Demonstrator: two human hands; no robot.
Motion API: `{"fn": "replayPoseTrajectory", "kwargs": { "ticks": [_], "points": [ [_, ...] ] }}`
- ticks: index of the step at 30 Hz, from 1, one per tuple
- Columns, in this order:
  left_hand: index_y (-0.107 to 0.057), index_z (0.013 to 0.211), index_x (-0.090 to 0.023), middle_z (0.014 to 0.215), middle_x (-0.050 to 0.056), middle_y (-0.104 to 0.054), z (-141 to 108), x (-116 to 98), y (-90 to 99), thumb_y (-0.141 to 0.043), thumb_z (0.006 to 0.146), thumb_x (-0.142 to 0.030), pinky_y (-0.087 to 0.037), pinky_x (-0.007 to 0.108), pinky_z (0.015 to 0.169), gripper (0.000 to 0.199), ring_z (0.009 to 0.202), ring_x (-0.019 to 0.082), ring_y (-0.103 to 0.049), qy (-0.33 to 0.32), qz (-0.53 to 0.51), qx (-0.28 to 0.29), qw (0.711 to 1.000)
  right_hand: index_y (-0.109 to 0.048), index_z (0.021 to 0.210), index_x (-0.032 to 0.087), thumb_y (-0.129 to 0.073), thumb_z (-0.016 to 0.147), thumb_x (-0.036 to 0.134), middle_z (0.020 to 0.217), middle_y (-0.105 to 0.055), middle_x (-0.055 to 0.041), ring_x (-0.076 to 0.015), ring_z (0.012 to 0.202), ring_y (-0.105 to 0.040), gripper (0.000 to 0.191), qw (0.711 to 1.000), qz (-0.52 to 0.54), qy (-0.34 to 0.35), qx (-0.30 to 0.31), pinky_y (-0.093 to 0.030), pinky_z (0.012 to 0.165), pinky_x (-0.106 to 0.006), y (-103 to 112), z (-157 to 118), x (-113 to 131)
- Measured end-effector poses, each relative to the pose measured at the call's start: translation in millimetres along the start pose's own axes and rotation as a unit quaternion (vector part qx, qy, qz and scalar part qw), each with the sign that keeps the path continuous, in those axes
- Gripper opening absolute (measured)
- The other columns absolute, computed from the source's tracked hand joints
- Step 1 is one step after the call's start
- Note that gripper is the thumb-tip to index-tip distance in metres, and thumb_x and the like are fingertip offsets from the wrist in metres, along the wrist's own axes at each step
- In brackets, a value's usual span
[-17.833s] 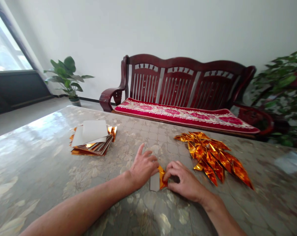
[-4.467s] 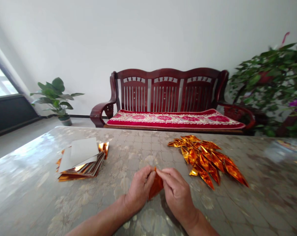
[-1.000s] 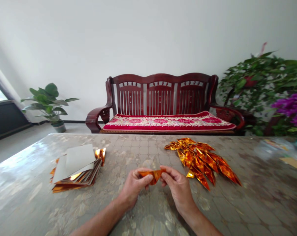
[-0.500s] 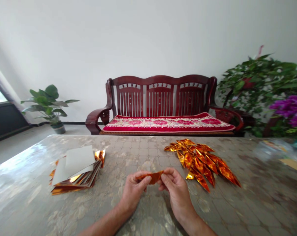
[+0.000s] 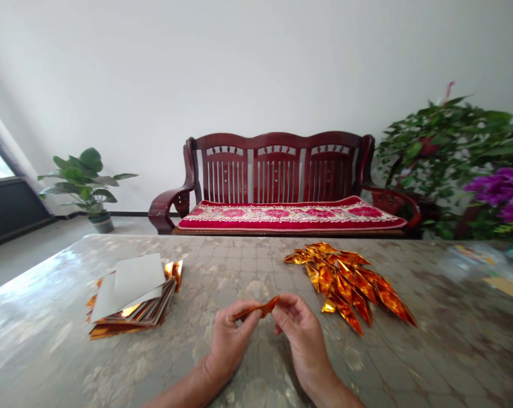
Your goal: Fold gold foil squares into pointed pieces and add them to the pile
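Between my two hands is a small folded piece of orange-gold foil paper [image 5: 265, 309], held just above the table. My left hand [image 5: 234, 334] pinches its left end between thumb and fingers. Its right end is in the pinch of my right hand [image 5: 301, 334]. Fingers cover much of the paper, so its full shape is hidden. To the right lies a pile of folded gold foil pieces [image 5: 345, 277] with pointed ends. On the left sits an untidy stack of foil paper sheets [image 5: 137, 277], pale grey side up on top, with gold showing at the edges.
The patterned table [image 5: 222, 260] reaches toward a dark red wooden bench [image 5: 277, 170] with a red floral cushion [image 5: 290, 215]. A clear plastic bag [image 5: 473, 258] lies at the table's right. Potted plants [image 5: 88, 175] stand beyond, with purple flowers [image 5: 500, 190] at far right.
Both hands have drawn slightly closer together. The foil paper between them now shows a narrower, more tilted face, its middle pinched in. The stack and the pile stay as they were.
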State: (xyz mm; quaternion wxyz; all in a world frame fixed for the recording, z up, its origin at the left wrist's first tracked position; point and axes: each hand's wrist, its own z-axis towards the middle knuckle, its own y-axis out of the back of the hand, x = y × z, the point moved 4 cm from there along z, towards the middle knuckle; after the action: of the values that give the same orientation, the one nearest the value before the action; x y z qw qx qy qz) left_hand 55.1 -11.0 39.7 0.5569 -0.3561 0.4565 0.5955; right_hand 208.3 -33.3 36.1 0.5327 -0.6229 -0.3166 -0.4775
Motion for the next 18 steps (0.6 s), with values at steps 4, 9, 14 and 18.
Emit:
{"fn": "replayPoseTrajectory", "kwargs": {
  "ticks": [4, 9, 14, 18],
  "points": [
    [-0.074, 0.077, -0.017, 0.076, 0.006, -0.075, -1, -10, -1.7, -0.067, 0.083, -0.029, -0.053, 0.026, 0.067, 0.014, 0.071, 0.02, -0.069, -0.011, -0.02, 0.02, 1.0, -0.064, 0.084, 0.02, -0.086, 0.062, 0.036, 0.077, -0.067, -0.0006, -0.0161, 0.068, -0.06, 0.036, 1.0, 0.009, -0.003, 0.008, -0.046, 0.05, -0.022, -3, 1, -1],
    [-0.064, 0.076, -0.017, 0.081, 0.008, -0.074, -2, -17, -4.3, -0.069, 0.084, -0.033, -0.053, 0.027, 0.072, 0.018, 0.077, 0.02, -0.069, -0.001, -0.107, 0.057, 0.993, -0.061, 0.085, 0.02, -0.086, 0.062, 0.033, 0.069, -0.063, 0.0024, -0.0135, 0.061, -0.057, 0.036, 1.0, 0.011, -0.011, 0.019, -0.043, 0.048, -0.02, -2, 3, -1],
    [-0.061, 0.078, -0.017, 0.086, 0.008, -0.075, -4, -14, -7.5, -0.068, 0.086, -0.036, -0.052, 0.027, 0.074, 0.021, 0.08, 0.02, -0.069, 0.021, -0.129, 0.058, 0.99, -0.058, 0.084, 0.021, -0.085, 0.063, 0.037, 0.066, -0.061, 0.0039, -0.0132, 0.059, -0.056, 0.038, 1.0, 0.015, -0.005, 0.014, -0.042, 0.047, -0.02, -1, 4, -1],
    [-0.065, 0.078, -0.018, 0.089, 0.008, -0.076, -9, -9, -9.2, -0.067, 0.086, -0.032, -0.054, 0.028, 0.075, 0.017, 0.08, 0.02, -0.07, 0.005, -0.08, 0.025, 0.996, -0.057, 0.076, 0.021, -0.085, 0.062, 0.041, 0.07, -0.062, 0.0023, -0.015, 0.063, -0.057, 0.037, 0.999, -0.023, 0.009, -0.026, -0.045, 0.05, -0.022, 2, 3, -3]
  ]
}}
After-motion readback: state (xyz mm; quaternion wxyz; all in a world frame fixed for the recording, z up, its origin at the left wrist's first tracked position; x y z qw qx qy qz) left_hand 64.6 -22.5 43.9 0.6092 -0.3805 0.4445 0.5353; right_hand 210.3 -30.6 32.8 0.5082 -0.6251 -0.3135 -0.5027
